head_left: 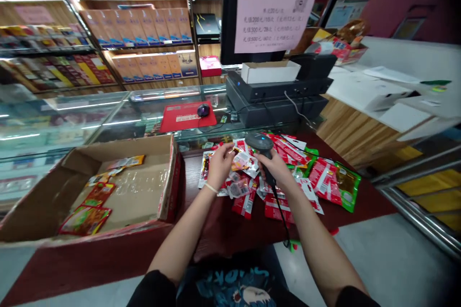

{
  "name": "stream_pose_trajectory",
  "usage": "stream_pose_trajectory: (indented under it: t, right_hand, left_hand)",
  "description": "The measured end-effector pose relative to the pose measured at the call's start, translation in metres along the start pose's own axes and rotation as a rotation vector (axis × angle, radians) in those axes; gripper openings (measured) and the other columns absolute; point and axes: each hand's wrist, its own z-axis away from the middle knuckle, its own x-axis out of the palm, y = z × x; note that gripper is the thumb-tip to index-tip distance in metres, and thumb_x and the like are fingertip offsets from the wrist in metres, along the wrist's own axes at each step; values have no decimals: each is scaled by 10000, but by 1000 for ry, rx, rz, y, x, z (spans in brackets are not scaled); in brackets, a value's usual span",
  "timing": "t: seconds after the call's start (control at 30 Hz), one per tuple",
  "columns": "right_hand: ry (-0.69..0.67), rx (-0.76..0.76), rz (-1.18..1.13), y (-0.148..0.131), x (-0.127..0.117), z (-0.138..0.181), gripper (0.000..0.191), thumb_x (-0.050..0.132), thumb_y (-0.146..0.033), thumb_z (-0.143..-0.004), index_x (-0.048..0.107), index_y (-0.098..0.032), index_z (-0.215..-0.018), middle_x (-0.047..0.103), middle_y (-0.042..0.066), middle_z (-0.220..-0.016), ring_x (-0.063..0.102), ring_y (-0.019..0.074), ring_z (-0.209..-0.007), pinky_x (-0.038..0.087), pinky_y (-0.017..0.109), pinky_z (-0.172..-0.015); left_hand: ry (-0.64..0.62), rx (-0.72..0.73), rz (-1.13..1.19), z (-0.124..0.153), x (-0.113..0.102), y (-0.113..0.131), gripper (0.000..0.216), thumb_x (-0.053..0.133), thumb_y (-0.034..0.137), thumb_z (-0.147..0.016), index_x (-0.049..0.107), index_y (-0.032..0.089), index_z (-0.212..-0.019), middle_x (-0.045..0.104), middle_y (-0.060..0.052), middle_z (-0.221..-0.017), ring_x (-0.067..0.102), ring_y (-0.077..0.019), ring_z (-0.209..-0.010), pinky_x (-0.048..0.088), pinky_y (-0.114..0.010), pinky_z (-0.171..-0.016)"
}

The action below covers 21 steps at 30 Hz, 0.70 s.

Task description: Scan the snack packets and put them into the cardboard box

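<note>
My right hand [275, 168] is wrapped round the handle of a black barcode scanner [259, 143], whose head shows a small blue light. Its cord hangs down past the table's front edge. To its left, my left hand [220, 165] has its fingers bent in a pinch at the edge of a small snack packet [240, 159], partly hidden by the fingers. Beneath and around both hands, red and white snack packets [247, 204] lie in a loose heap. A green-edged packet [347, 187] lies at the heap's right end.
An open cardboard box [167, 177] with several packets [88, 220] stands on the left. Behind the heap are a glass counter [140, 98], a red mouse pad [176, 117] with a mouse [203, 110], and a till [273, 91]. Metal rails [425, 220] stand at the right.
</note>
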Motion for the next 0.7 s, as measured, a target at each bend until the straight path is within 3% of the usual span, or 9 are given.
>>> stream_pose_trajectory:
  t: [0.17, 0.33, 0.43, 0.57, 0.7]
  right_hand:
    - [-145, 0, 24, -25, 53, -23, 323, 720, -448, -734, 480, -236, -778, 470, -84, -446, 409, 98, -313, 339, 217, -299]
    - [-378, -22, 79, -47, 114, -32, 331, 699, -476, -760, 489, -222, -723, 472, -63, -451, 428, 100, -336, 350, 216, -314]
    - [-445, -42, 84, -59, 153, -33, 322, 721, -458, -742, 503, -220, -756, 480, -60, -468, 431, 103, -337, 359, 221, -309]
    - [-553, -81, 106, -68, 204, -35, 318, 724, -437, -744, 493, -219, -769, 511, -51, -519, 444, 95, -345, 366, 212, -304]
    - [-630, -115, 136, -70, 254, -42, 296, 704, -418, -768, 488, -217, -781, 504, -55, -512, 442, 89, -345, 367, 201, -303]
  left_hand:
    - [72, 130, -148, 12, -62, 65, 256, 627, 248, -835, 684, 224, -1083, 681, -68, -1105, 615, -220, -1036, 444, -350, -980]
    - [194, 206, -413, 33, -160, 107, 270, 587, 295, -871, 659, 207, -1117, 690, -68, -1113, 640, -187, -1015, 483, -312, -928]
    - [293, 188, -573, 48, -230, 115, 280, 582, 323, -869, 657, 195, -1107, 694, -77, -1109, 649, -186, -1001, 497, -311, -908]
    - [417, 65, -728, 62, -321, 108, 299, 592, 328, -840, 661, 167, -1082, 707, -90, -1072, 660, -202, -975, 504, -327, -894]
    - [503, -91, -912, 66, -390, 95, 313, 575, 307, -822, 670, 153, -1079, 713, -88, -1065, 659, -212, -971, 496, -334, -901]
